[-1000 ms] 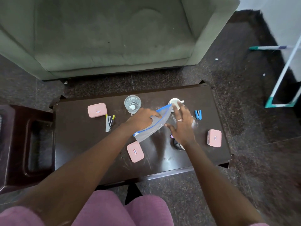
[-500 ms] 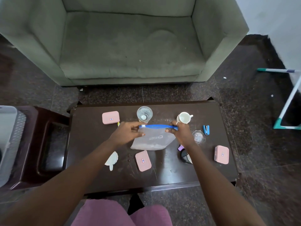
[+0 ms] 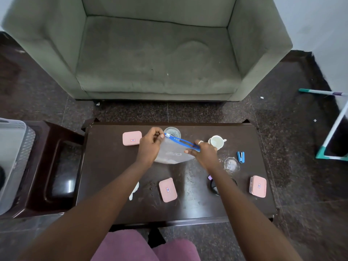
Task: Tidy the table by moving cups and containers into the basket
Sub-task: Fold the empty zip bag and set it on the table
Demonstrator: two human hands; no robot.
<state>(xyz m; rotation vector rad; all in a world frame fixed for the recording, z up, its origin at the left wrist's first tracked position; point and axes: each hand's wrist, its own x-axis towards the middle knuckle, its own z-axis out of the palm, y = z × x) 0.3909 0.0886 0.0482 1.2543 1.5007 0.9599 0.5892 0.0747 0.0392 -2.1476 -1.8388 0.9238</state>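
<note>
A clear zip bag [image 3: 172,154] with a blue zip strip hangs above the dark table [image 3: 113,166]. My left hand [image 3: 150,146] pinches the strip's left end and my right hand [image 3: 204,152] pinches its right end. Behind the bag stand a clear glass [image 3: 173,131] and a white cup [image 3: 216,142]. Three pink lidded containers lie on the table: back left [image 3: 131,138], front middle [image 3: 167,189], front right [image 3: 258,186]. A grey basket [image 3: 13,159] shows at the left edge, on a dark side stand.
A blue stapler [image 3: 240,157], a clear glass lid [image 3: 231,164], a black round object [image 3: 214,186] and a white scrap [image 3: 134,191] lie on the table. A green sofa [image 3: 160,53] stands behind it. A white-and-teal rack [image 3: 335,132] is on the right.
The bag went from slanted between my hands to held by its zip strip at both ends. The strip is now tilted, left end higher. The view tilted up, revealing the basket.
</note>
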